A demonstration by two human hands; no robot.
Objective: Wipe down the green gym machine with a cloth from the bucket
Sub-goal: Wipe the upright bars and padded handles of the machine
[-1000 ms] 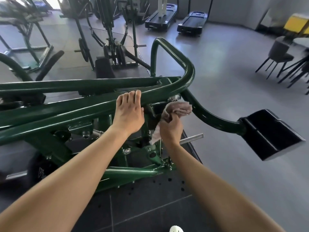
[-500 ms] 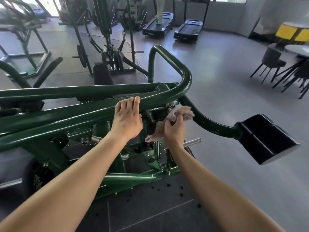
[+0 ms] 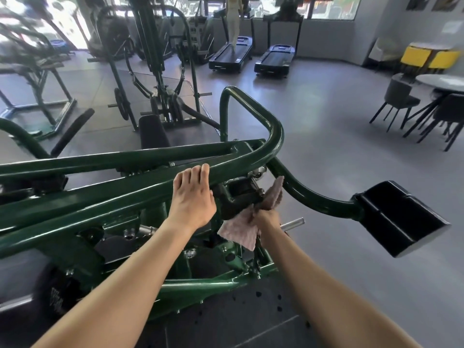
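Against the green machine point(image 3: 275, 136), a cloth point(image 3: 239, 231) is gripped and pressed by the right hand point(image 3: 267, 217), while a bar point(image 3: 135, 183) is steadied by the flat left hand point(image 3: 192, 200). Wiping is judged under way; much frame is left.

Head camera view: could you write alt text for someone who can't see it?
A person's right hand grips a pinkish cloth against a dark joint of the green gym machine, while the left hand rests flat on its upper bar. Treadmills and chairs stand behind.

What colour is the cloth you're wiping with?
The cloth is pale dusty pink, clearest in the head view.
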